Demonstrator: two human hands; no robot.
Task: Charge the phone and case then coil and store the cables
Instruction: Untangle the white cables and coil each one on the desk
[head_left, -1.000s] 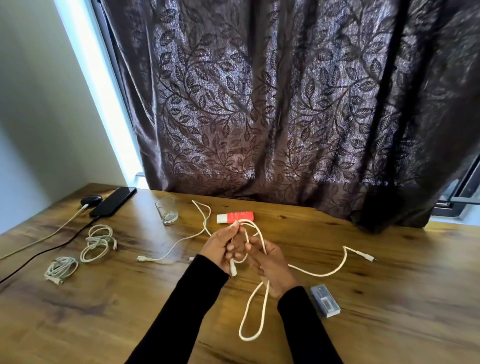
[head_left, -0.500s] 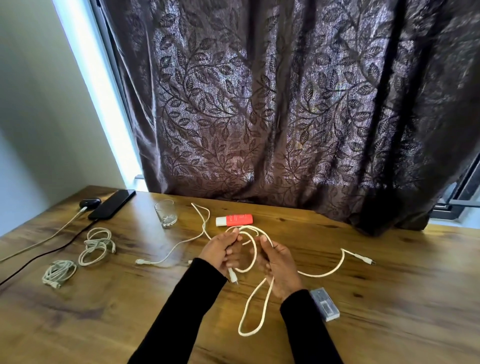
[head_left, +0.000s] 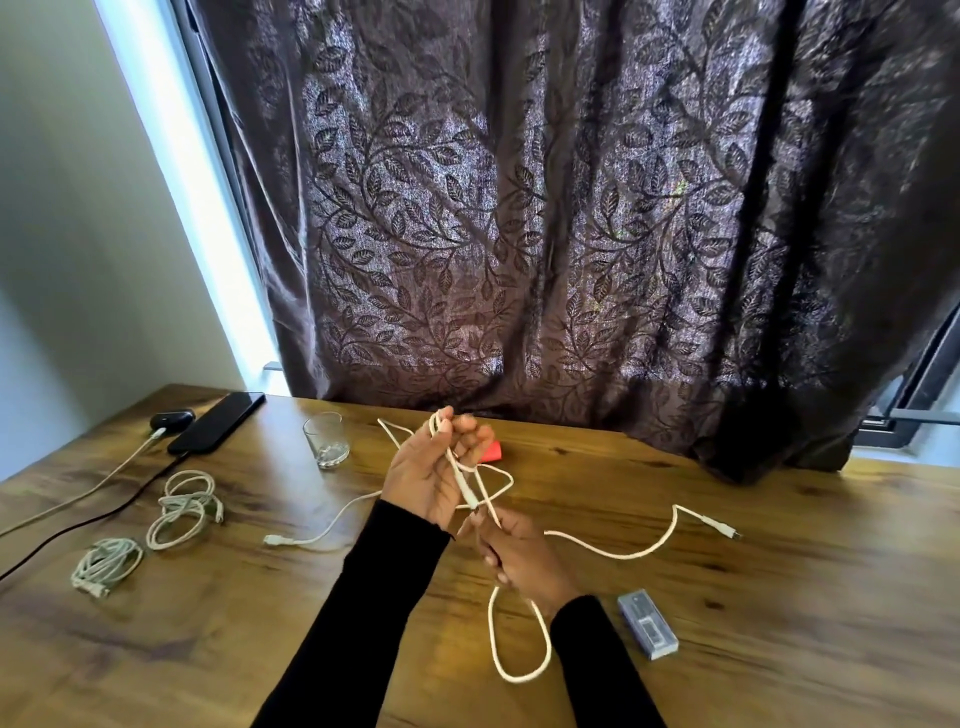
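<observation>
Leaf-patterned brown curtain, wooden table, pale wall

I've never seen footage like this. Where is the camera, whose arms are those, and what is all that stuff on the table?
There is no machine here: a person wears a wide-angle camera on the head, so you look down at their own arms in black sleeves. The left hand is raised with a thick white cable looped over its fingers; the right hand pinches the same cable lower down. On the wooden table lie two coiled cables, a dark phone and small black case with cords attached, a glass, a thin loose cable, a grey box and a partly hidden red object.
</observation>
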